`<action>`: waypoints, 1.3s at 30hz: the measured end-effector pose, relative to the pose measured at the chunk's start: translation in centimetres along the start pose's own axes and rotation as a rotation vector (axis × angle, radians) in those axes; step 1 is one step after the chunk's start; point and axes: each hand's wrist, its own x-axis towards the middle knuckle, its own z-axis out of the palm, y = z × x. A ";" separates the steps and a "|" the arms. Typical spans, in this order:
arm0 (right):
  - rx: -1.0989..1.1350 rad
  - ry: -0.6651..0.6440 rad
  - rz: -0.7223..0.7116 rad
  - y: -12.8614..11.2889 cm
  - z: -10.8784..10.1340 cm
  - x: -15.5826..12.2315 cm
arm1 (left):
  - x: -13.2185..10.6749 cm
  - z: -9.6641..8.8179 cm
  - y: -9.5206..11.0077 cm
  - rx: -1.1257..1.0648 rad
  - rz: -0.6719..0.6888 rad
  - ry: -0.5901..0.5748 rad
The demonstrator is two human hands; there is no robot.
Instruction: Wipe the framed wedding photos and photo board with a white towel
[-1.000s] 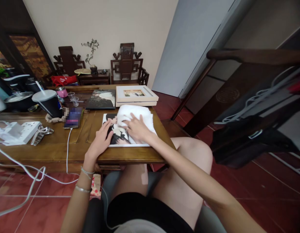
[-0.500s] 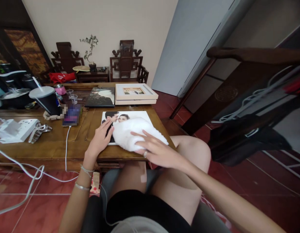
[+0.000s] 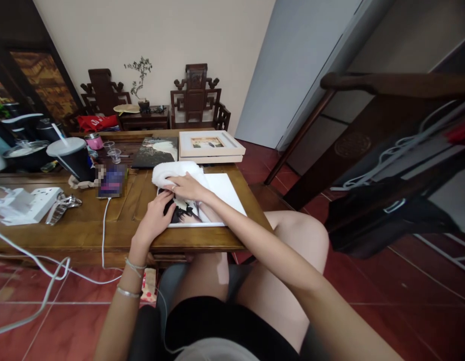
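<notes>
A photo album (image 3: 228, 193) with a couple's picture on its white cover lies on the wooden table near the front edge. My right hand (image 3: 189, 188) presses a fluffy white cloth (image 3: 179, 171), which is bunched over the album's far left corner and hides part of the picture. The thumb side of this hand, with a ring on it, shows against the cloth. At the album's left edge my left hand (image 3: 157, 210) rests with its fingers stretched out over the cover. The fingertips of both hands are close together.
Behind the album are a dark photo album (image 3: 155, 152) and a cream box (image 3: 217, 145). To the left stand a lidded cup (image 3: 72, 158), a phone (image 3: 112, 180) on a white cable and a power strip (image 3: 36, 203). A wooden chair (image 3: 352, 125) stands at the right.
My right hand has slid the white cloth from the album's near right part to its far left corner. The cover's right side now shows. My left hand stays at the left edge.
</notes>
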 end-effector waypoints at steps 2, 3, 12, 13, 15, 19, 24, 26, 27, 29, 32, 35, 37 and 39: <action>-0.002 0.003 -0.035 0.0 0.2 0.0 | 0.0 0.0 0.0 -0.004 -0.001 0.008; 0.007 0.007 -0.045 0.4 0.0 -0.4 | 0.0 0.0 0.0 -0.010 -0.004 0.012; -0.077 0.093 0.167 7.5 -4.6 -6.1 | -0.2 0.1 0.1 -0.066 -0.058 0.019; -0.092 0.099 0.186 8.0 -4.8 -6.5 | -0.2 0.1 0.1 -0.065 -0.056 0.020; -0.128 0.089 0.180 8.2 -4.7 -7.5 | -0.2 0.1 0.0 -0.057 -0.052 0.016; -0.292 0.038 0.035 5.5 -2.9 -11.3 | -0.1 0.1 -0.2 -0.047 -0.048 0.007; -0.247 -0.029 -0.120 0.2 -1.5 -17.6 | -0.1 0.1 0.0 -0.060 -0.054 0.012; -0.210 -0.060 -0.147 -0.7 -1.8 -18.8 | -0.1 0.0 0.3 -0.067 -0.065 -0.010; -0.192 -0.067 -0.151 -0.7 -2.0 -18.9 | -0.1 -0.1 0.4 -0.071 -0.069 -0.021; -0.159 -0.056 -0.139 0.3 -2.5 -18.1 | -0.2 -0.2 0.6 -0.078 -0.073 -0.033; -0.146 -0.031 -0.083 3.1 -3.3 -14.9 | -0.2 -0.3 0.5 -0.068 -0.075 -0.054; -0.169 -0.004 0.011 6.2 -4.0 -10.6 | -0.2 -0.2 0.2 -0.059 -0.082 -0.074; -0.185 0.023 0.065 7.7 -4.4 -8.1 | -0.2 -0.2 0.1 -0.061 -0.081 -0.075; -0.202 0.046 0.087 8.4 -4.6 -6.4 | -0.1 -0.3 0.1 -0.063 -0.083 -0.074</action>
